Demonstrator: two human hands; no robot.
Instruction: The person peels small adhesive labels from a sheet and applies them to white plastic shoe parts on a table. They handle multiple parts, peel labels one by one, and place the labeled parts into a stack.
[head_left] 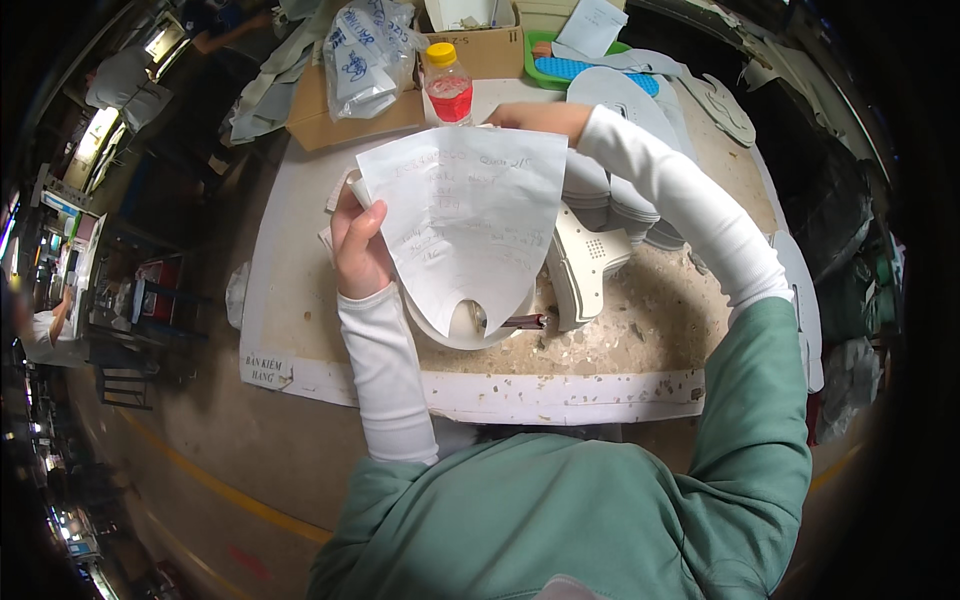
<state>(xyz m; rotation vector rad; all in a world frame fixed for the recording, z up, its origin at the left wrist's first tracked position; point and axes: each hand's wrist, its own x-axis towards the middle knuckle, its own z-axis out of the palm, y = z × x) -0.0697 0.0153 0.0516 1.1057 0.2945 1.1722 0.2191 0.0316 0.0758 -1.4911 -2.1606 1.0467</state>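
Observation:
My left hand (362,245) grips the left edge of a white paper sheet (465,215) with faint handwriting and a rounded lower end with a notch. Its thumb is in front and the other fingers go behind. My right hand (548,120) reaches across beyond the sheet's top edge, close to a clear bottle (447,88) with a yellow cap and red label. The paper hides part of that hand's fingers. Below the sheet, a curved white piece (430,325) shows its rim. Beside it lie a dark-handled tool (525,322) and stacked cream perforated cut pieces (588,262).
Grey rounded cut pieces (625,100) are stacked at the right back. A green tray (545,70) with a blue dotted piece stands behind them. Cardboard boxes (480,55) and a plastic bag (370,60) are at the back. Scraps litter the worn tabletop (650,320).

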